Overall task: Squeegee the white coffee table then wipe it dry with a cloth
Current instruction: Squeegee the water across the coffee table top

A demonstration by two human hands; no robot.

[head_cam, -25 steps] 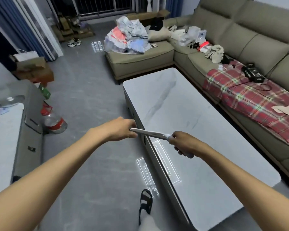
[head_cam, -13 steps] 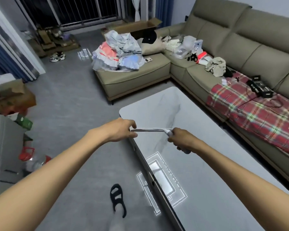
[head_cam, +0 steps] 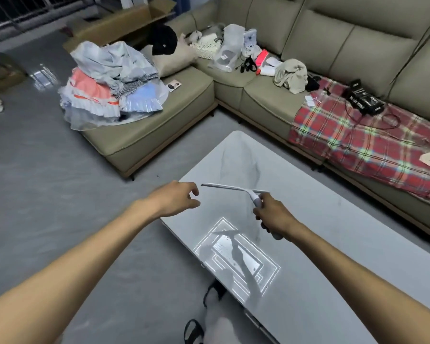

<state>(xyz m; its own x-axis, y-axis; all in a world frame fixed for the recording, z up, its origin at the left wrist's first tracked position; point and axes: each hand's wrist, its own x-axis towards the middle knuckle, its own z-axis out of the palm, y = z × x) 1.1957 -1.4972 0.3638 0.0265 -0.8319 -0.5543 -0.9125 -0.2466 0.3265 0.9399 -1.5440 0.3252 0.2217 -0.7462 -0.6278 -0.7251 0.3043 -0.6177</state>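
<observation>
The white marble-look coffee table (head_cam: 320, 244) runs from the centre toward the lower right. My right hand (head_cam: 271, 217) grips the handle of a white squeegee (head_cam: 233, 187), whose blade is held level above the table's far left part. My left hand (head_cam: 176, 198) hovers just left of the blade's tip, fingers apart and touching nothing. A ceiling light reflects on the tabletop below the squeegee. No cloth for wiping is identifiable.
An olive L-shaped sofa (head_cam: 333, 45) wraps around the far and right sides, carrying a pile of clothes (head_cam: 109, 85), bags and a red plaid blanket (head_cam: 358, 135). Grey floor lies to the left. My sandalled foot (head_cam: 209, 326) stands by the table's near edge.
My left hand has let go of the squeegee blade's tip and opened. The view has shifted forward along the table toward the sofa corner.
</observation>
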